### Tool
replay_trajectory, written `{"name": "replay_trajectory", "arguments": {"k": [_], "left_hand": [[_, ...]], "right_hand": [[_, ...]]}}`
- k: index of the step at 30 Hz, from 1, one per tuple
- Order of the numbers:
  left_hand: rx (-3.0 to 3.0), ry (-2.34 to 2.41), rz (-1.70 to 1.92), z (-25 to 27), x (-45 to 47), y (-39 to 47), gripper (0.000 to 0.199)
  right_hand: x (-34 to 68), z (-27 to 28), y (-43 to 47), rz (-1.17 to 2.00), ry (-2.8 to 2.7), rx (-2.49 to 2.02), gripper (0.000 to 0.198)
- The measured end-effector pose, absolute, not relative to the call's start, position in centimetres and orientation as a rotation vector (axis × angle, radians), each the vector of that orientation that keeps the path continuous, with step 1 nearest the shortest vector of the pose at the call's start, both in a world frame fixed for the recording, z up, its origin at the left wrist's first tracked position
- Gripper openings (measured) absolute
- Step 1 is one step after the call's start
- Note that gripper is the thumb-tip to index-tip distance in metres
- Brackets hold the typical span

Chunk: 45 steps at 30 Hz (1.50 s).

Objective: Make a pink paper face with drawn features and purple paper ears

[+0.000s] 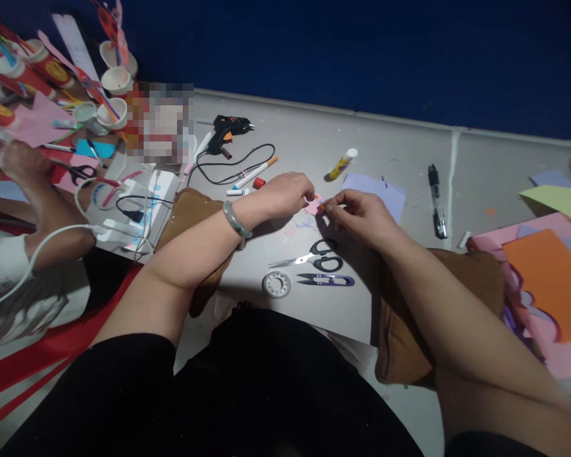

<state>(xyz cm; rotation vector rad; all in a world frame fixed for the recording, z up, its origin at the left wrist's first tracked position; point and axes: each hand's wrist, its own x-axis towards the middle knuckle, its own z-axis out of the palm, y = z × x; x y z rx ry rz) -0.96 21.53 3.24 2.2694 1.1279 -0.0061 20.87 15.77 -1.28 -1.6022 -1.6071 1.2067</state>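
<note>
My left hand (292, 193), with a bangle at its wrist, has its fingers closed at the edge of a small pink paper piece (313, 205). From the other side, my right hand (359, 212) pinches a tiny orange piece (322, 207) against that paper. Just below lie black-handled scissors (309, 257), purple thread snips (330, 280) and a white round spool (276, 284). A yellow glue stick (342, 164) stands beyond my hands. Lilac paper (378, 193) lies partly behind my right hand.
A black glue gun (226, 132) with its cable lies at the back left, near markers (257, 172). A power strip (147, 203), paper cups (111, 111) and another person's arm (52, 197) are further left. Black pens (436, 202) and coloured paper (552, 279) lie right.
</note>
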Motion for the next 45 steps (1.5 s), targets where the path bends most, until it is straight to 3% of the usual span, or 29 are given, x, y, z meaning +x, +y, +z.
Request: {"name": "replay_trajectory", "arguments": {"k": [5,9,20,27,34,45], "left_hand": [[2.403,1.146,-0.115,3.1,-1.3,21.3,0.036],[2.376,1.2,0.043,3.1,-1.6,21.5,0.036],[2.083,1.0,0.167,3.6,-0.8,21.5,0.013],[2.059,1.002,0.213,3.8,-0.6,21.4,0.021],[2.03,1.002,0.244,3.6,-1.0,22.1,0.013],[2.152,0.985,0.225,3.7,-0.9,22.3,0.016]], "right_hand": [[21.2,-1.8,15.9,1.167,-1.666,-1.607,0.028],[21.0,-1.5,15.7,1.161,-1.639,-1.609,0.021],[20.1,-0.4,15.4,1.182,-1.54,-1.5,0.029],[19.8,-0.5,15.4,1.185,-1.496,-1.46,0.026],[19.6,-0.7,15.4,1.187,-1.475,-1.473,0.022],[20.1,-2.3,15.7,1.081,-1.457,-1.403,0.046]]}}
